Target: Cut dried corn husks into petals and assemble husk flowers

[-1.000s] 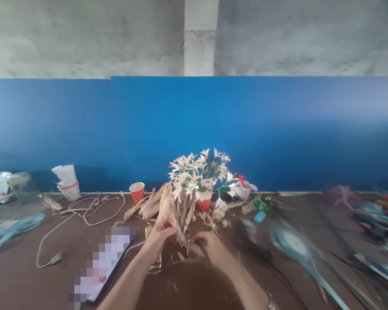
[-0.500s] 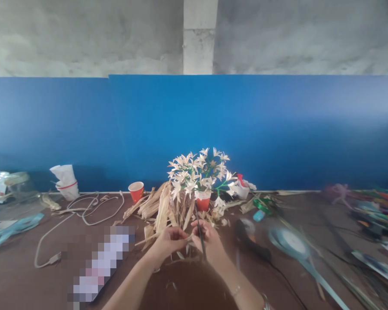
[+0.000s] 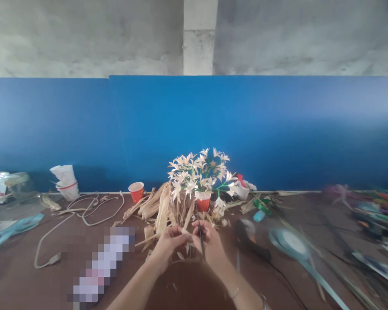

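My left hand (image 3: 168, 244) pinches a small pale piece of husk (image 3: 186, 233) between thumb and fingers. Close beside it, my right hand (image 3: 210, 243) is closed around a slim dark tool (image 3: 200, 234) whose kind I cannot make out; it points away from me. The right fingertips are at the husk piece too. Just beyond both hands lies a heap of dried corn husks (image 3: 163, 206). Behind it, white husk flowers (image 3: 194, 172) on green stems stand in a red paper cup (image 3: 203, 203).
A second red cup (image 3: 136, 192) stands left of the heap, near a white cable (image 3: 84, 215) and a pixelated phone-like object (image 3: 101, 267). To my right lie a black corded tool (image 3: 252, 241) and a pale blue ribbon roll (image 3: 291, 242). Coloured craft materials (image 3: 381, 206) clutter the far right.
The hands have shifted very slightly. The husk piece in my left fingers now shows more clearly, and the dark tool has tilted a little. The rest is unchanged.
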Demonstrator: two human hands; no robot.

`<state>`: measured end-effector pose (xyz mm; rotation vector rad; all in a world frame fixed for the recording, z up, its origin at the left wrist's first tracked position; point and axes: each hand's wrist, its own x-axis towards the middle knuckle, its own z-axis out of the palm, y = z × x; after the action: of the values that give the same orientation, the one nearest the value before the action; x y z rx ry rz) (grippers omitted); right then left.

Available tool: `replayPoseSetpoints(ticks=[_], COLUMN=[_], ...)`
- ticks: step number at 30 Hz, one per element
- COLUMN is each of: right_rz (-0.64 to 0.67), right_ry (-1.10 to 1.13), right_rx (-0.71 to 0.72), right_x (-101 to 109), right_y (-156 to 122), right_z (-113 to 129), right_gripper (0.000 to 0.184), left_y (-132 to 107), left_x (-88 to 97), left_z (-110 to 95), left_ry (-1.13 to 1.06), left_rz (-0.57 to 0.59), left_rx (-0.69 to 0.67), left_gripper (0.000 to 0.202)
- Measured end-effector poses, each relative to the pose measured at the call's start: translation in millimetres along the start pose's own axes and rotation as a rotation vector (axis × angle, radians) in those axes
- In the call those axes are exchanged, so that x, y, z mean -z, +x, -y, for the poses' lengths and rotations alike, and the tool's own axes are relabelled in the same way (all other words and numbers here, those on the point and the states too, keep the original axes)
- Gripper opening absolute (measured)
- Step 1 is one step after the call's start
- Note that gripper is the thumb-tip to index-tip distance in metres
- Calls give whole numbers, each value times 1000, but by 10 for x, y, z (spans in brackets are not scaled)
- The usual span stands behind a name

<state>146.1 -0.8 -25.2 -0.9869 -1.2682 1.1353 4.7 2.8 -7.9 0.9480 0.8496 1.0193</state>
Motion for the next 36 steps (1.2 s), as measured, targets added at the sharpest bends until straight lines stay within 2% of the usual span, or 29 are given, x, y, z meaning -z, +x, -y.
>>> replayPoseSetpoints(ticks=[9,16,21,24,29,33,36], right_rz=[-75,-70,-104,-12,285,376,401], right_ry=[-10,21,13,-11,-48,-60,-33], right_rx=[10,-1,-27,-54,-216,-301,-314], right_x=[-25,-14,18,25,7,-9,-23], right_y=[-19,5,4,-23,-82,-106,-114], right_z=[96,67,84,141,161,107,103], right_gripper=[37,38,36,29,31,35,38], left_y=[16,67,18,-5,8,44,69], left_x=[9,33,-4,-5,41,76,92], left_z=[52,171,84,-6,-88,-75,-42], left_ry=[26,-1,23,-3,-44,-46,-56], left_rz=[-76,-102,-90,-152,-248,-291,-301], left_rx=[13,-60,-97,-107,-189,-270,-285], left_gripper=[29,31,30,31,29,27,26])
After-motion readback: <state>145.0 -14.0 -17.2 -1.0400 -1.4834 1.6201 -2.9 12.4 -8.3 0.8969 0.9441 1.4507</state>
